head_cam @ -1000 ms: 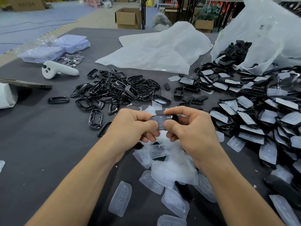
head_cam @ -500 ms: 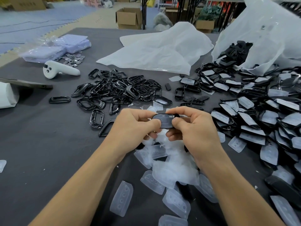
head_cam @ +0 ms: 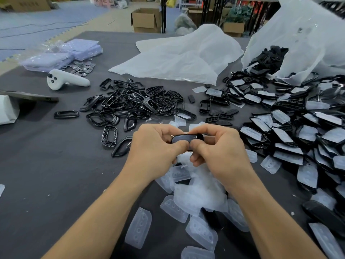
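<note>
thing: black key-fob shell (head_cam: 183,139), glossy, rounded oblong
pose: held lengthwise, long axis running left to right, its broad shiny face turned up
state: both ends and lower edge covered, only the middle shows
place: in the air above a heap of clear film

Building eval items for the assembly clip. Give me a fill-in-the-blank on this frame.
The left hand and right hand pinch one ____ key-fob shell.
The white controller lies on the ____ side of the table.
The cardboard box straight ahead beyond the table has its flaps ____.
Missing words: black; left; open.
</note>
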Demonstrator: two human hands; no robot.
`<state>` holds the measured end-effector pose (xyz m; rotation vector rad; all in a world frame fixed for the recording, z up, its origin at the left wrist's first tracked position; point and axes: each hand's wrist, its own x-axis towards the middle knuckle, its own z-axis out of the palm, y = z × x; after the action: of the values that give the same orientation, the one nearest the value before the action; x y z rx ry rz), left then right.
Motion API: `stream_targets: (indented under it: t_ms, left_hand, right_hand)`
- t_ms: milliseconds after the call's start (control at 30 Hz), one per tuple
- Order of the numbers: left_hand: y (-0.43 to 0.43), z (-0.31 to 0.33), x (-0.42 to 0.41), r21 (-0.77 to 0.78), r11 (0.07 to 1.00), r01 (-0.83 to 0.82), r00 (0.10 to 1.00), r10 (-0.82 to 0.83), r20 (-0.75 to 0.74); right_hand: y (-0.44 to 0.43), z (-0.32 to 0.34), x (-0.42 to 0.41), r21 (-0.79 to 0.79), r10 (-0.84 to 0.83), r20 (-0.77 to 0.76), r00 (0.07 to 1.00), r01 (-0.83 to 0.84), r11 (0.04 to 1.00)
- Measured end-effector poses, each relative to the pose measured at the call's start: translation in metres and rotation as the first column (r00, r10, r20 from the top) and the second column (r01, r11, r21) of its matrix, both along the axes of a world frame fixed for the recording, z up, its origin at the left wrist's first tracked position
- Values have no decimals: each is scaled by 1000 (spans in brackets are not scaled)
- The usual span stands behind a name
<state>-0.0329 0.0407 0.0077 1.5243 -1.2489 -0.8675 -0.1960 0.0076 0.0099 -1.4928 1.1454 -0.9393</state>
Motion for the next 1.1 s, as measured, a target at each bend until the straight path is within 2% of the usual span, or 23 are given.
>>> stream_targets:
  t_ms: [167,333,500,667,800,867,967,1033,1100]
  left_hand:
    - [1,-1,3,-2,998,60,997,-59,39]
    - [-3,-2,12,28,998,54,995,-52,-81]
    - [-3,-2,14,23,999,49,985,-45,-164]
    - [-3,-3,10,6,1000,25,988,-24,-155]
    - [-2,-1,9,-8,1000,26,980,-27,-199]
    - [-1,0,7,7,1000,18,977,-16,-213]
    - [-1,-2,3,-16,998,-55,993,53,-103]
    - [1,-3,4,-69,990,-123,986,130,105]
    - [2,-2,8,-96,977,-192,918,214,333]
  right_hand:
    - [-1,-1,2,2,-60,16,998,60,998]
    - [-2,-1,1,27,-56,53,997,54,998]
    - [0,2,0,-21,-24,28,999,25,999]
    - [1,1,0,-128,-94,-94,991,81,988]
    - [6,2,-3,-336,-67,-311,948,-43,941]
    - [6,3,-4,-379,-81,-359,930,-66,923]
    - [1,2,-7,-372,-127,-379,917,-25,928]
    - [-5,2,-13,-400,-206,-396,895,34,916]
    - [-12,4,-22,-420,-301,-432,851,106,902]
